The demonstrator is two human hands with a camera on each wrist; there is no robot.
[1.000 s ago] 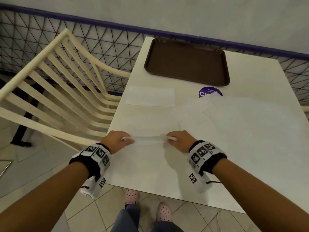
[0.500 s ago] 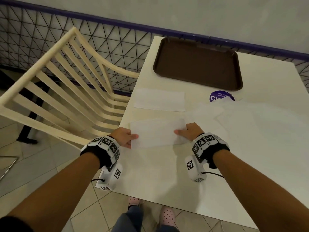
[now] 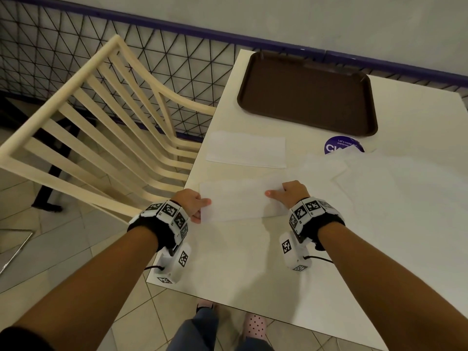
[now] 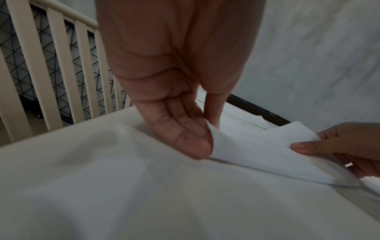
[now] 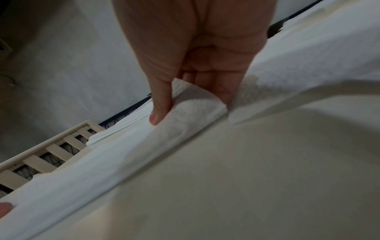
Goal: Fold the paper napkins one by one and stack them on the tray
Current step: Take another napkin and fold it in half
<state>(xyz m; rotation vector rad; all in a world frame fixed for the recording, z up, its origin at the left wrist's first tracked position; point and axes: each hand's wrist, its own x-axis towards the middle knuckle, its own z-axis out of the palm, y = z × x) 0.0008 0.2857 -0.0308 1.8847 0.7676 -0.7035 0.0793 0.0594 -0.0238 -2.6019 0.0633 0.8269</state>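
Near the table edge, I am pinching a folded napkin by both ends, left hand and right hand, thumbs on top.

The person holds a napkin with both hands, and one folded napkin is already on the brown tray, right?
Not quite. The tray holds nothing in the head view; the folded napkin lies on the table beside it. Both hands do hold the napkin.
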